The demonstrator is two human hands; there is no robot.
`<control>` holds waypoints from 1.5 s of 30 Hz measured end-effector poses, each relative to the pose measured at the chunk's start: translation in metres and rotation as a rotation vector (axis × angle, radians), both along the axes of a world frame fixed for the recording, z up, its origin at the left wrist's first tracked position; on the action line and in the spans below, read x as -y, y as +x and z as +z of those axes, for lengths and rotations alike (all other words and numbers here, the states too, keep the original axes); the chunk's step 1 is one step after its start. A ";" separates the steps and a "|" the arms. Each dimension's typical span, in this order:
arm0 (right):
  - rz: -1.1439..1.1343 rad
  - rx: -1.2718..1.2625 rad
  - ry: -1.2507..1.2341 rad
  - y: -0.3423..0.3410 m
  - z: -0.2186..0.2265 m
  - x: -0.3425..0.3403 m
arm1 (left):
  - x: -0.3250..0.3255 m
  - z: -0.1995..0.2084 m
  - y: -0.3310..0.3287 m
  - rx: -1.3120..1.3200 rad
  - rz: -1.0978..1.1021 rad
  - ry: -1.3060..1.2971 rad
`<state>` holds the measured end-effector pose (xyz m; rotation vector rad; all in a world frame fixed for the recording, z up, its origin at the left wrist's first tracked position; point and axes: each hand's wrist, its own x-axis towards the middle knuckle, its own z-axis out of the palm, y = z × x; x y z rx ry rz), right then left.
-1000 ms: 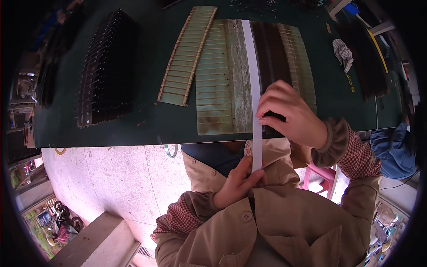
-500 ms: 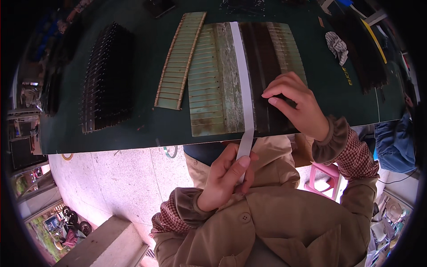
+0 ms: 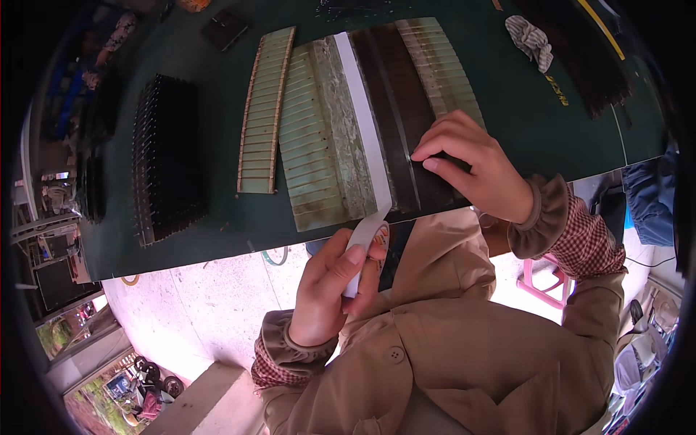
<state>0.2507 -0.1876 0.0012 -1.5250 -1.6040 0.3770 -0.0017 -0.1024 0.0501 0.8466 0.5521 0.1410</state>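
Observation:
A roll of white tape point(image 3: 380, 242) sits in my left hand point(image 3: 323, 288), whose fingers are wrapped round it just below the table's front edge. From the roll, a white tape strip point(image 3: 361, 109) runs up a green ridged board point(image 3: 312, 134), between a weathered grey band point(image 3: 339, 116) and a dark brown sheet point(image 3: 395, 94). Over the brown sheet's right part is my right hand point(image 3: 475, 163), fingers bent and thumb close to the index fingertip. Whether anything thin is pinched there cannot be made out.
Left of the board lies a narrow slatted green panel point(image 3: 259, 116); farther left stands a stack of black strips point(image 3: 170, 152). A striped cloth point(image 3: 529, 42) and a dark bundle point(image 3: 580, 65) lie at the right. A pink stool point(image 3: 540, 283) stands below the table.
The view has shifted, with the table tilted in it. My left hand has turned, so the tape roll's side shows. My right hand stays over the brown sheet.

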 end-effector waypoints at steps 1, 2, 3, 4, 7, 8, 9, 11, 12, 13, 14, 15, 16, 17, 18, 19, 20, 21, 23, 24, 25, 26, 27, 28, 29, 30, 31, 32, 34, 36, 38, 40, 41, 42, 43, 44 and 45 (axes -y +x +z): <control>-0.002 -0.003 -0.002 -0.001 0.001 0.000 | 0.003 -0.001 -0.002 -0.003 -0.002 -0.002; 0.011 -0.022 -0.018 -0.004 0.003 -0.002 | 0.009 -0.002 -0.004 -0.049 -0.041 0.031; 0.025 -0.041 -0.035 -0.007 0.005 -0.004 | 0.016 -0.003 -0.006 -0.095 -0.079 0.063; 0.040 -0.061 -0.049 -0.011 0.007 -0.008 | 0.023 -0.005 -0.009 -0.143 -0.116 0.097; 0.125 -0.042 -0.126 -0.023 0.008 -0.020 | 0.040 -0.030 -0.019 -0.166 -0.101 0.090; 0.164 -0.029 -0.167 -0.027 0.007 -0.023 | 0.043 -0.040 -0.021 -0.173 -0.098 0.084; 0.168 -0.027 -0.169 -0.029 0.006 -0.025 | 0.048 -0.046 -0.020 -0.171 -0.093 0.082; 0.193 0.090 -0.141 -0.031 0.000 -0.031 | 0.056 -0.057 -0.018 -0.160 -0.039 0.061; 0.207 0.148 -0.128 -0.032 -0.001 -0.033 | 0.058 -0.061 -0.017 -0.154 -0.010 0.049; 0.213 0.151 -0.131 -0.034 0.000 -0.035 | 0.059 -0.066 -0.016 -0.151 -0.004 0.045; 0.220 0.200 -0.153 -0.035 0.003 -0.036 | 0.059 -0.070 -0.016 -0.152 -0.016 0.089; 0.227 0.248 -0.174 -0.036 0.006 -0.038 | 0.059 -0.074 -0.015 -0.153 -0.028 0.132; 0.234 0.296 -0.195 -0.036 0.008 -0.039 | 0.059 -0.077 -0.016 -0.155 -0.039 0.176; 0.234 0.302 -0.201 -0.034 0.010 -0.041 | 0.059 -0.080 -0.017 -0.148 -0.040 0.172; 0.253 0.258 -0.250 -0.030 0.012 -0.045 | 0.058 -0.082 -0.018 -0.147 -0.057 0.242; 0.272 0.213 -0.300 -0.026 0.013 -0.049 | 0.058 -0.085 -0.020 -0.147 -0.074 0.311; 0.291 0.167 -0.349 -0.025 0.013 -0.050 | 0.058 -0.087 -0.021 -0.147 -0.090 0.380; 0.291 0.171 -0.355 -0.025 0.013 -0.050 | 0.057 -0.089 -0.021 -0.142 -0.089 0.375; 0.270 0.251 -0.301 -0.031 0.011 -0.046 | 0.057 -0.093 -0.023 -0.130 -0.102 0.418; 0.260 0.291 -0.274 -0.034 0.011 -0.045 | 0.057 -0.094 -0.023 -0.124 -0.109 0.440; 0.265 0.292 -0.280 -0.035 0.011 -0.044 | 0.057 -0.095 -0.023 -0.123 -0.104 0.433; 0.266 0.340 -0.242 -0.037 0.012 -0.045 | 0.057 -0.095 -0.023 -0.122 -0.102 0.424; 0.264 0.388 -0.202 -0.037 0.014 -0.045 | 0.055 -0.095 -0.022 -0.119 -0.102 0.418; 0.263 0.437 -0.161 -0.038 0.014 -0.046 | 0.054 -0.096 -0.022 -0.115 -0.103 0.412; 0.264 0.441 -0.164 -0.038 0.014 -0.046 | 0.052 -0.096 -0.023 -0.111 -0.101 0.409; 0.272 0.389 -0.186 -0.037 0.013 -0.044 | 0.052 -0.097 -0.025 -0.101 -0.106 0.428; 0.279 0.337 -0.207 -0.035 0.012 -0.043 | 0.051 -0.098 -0.027 -0.091 -0.110 0.447; 0.289 0.285 -0.232 -0.035 0.012 -0.042 | 0.052 -0.099 -0.028 -0.082 -0.113 0.463; 0.290 0.318 -0.233 -0.037 0.013 -0.042 | 0.053 -0.098 -0.027 -0.081 -0.110 0.437; 0.282 0.379 -0.220 -0.041 0.016 -0.044 | 0.053 -0.096 -0.027 -0.085 -0.113 0.400; 0.281 0.405 -0.250 -0.044 0.017 -0.048 | 0.047 -0.100 -0.035 -0.097 -0.107 0.388; 0.289 0.459 -0.298 -0.043 0.019 -0.053 | 0.037 -0.103 -0.043 -0.123 -0.083 0.376; 0.282 0.458 -0.298 -0.042 0.019 -0.053 | 0.032 -0.101 -0.048 -0.122 -0.090 0.378; 0.292 0.436 -0.303 -0.041 0.017 -0.054 | 0.028 -0.098 -0.055 -0.097 -0.174 0.454; 0.301 0.412 -0.308 -0.040 0.016 -0.054 | 0.025 -0.096 -0.062 -0.070 -0.258 0.529; 0.305 0.390 -0.311 -0.039 0.015 -0.053 | 0.024 -0.093 -0.066 -0.041 -0.348 0.607; 0.291 0.387 -0.311 -0.038 0.015 -0.053 | 0.029 -0.093 -0.073 -0.039 -0.361 0.610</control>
